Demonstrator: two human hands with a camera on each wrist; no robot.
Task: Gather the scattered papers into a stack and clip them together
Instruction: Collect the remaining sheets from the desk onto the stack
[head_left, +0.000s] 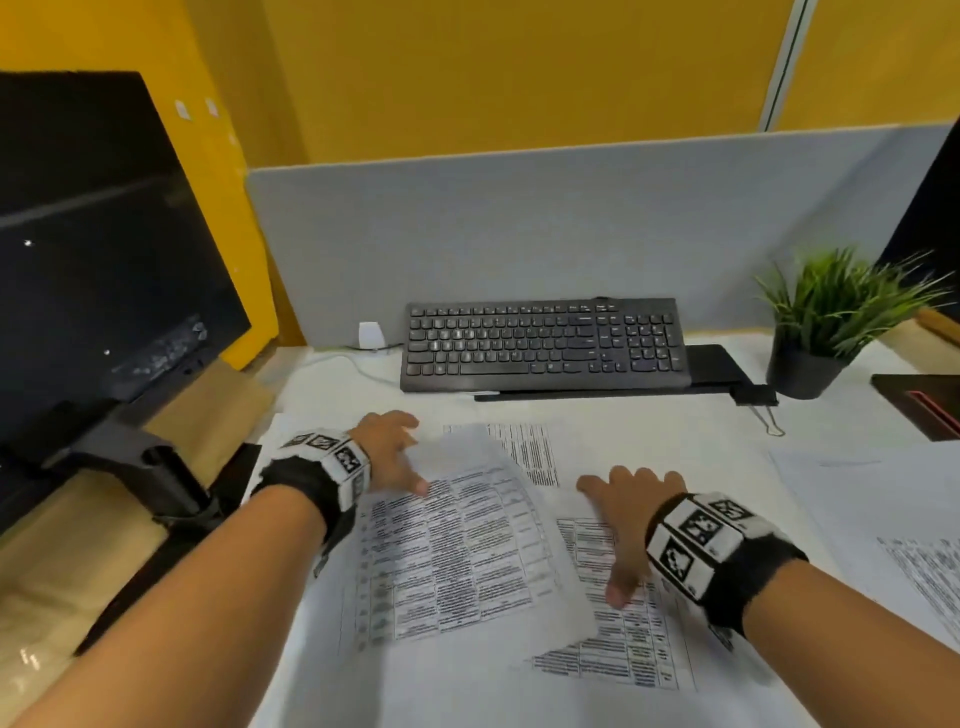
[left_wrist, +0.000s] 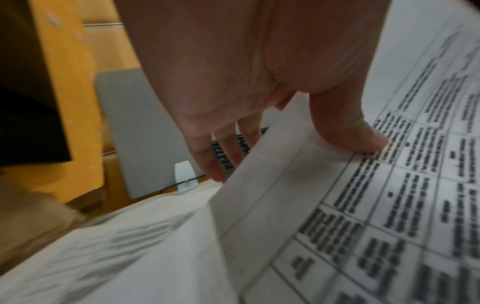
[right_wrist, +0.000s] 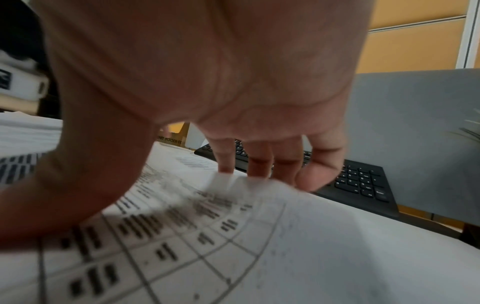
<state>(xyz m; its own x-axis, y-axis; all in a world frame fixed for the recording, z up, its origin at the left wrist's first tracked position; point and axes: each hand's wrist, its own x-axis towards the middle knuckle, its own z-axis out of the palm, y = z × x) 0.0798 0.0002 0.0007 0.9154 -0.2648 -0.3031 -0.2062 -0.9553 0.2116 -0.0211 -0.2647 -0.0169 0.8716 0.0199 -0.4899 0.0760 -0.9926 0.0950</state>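
Printed table sheets lie scattered on the white desk (head_left: 649, 415). My left hand (head_left: 389, 457) pinches the far corner of the big middle sheet (head_left: 457, 551). In the left wrist view the left hand (left_wrist: 233, 82) has its thumb on top of that sheet (left_wrist: 337, 205) and its fingers behind the lifted edge. My right hand (head_left: 623, 519) holds a second sheet (head_left: 623, 649), which lies partly under the first. In the right wrist view the right hand (right_wrist: 207, 72) presses its thumb on this sheet (right_wrist: 259, 246), with the fingertips behind its raised far edge. A black binder clip (head_left: 756, 397) lies far right.
A black keyboard (head_left: 540, 343) stands against the grey partition (head_left: 519, 218). A potted plant (head_left: 815, 332) is at the back right and a dark monitor (head_left: 104, 260) at the left. More sheets lie beyond the hands (head_left: 524, 447) and at the right (head_left: 883, 519).
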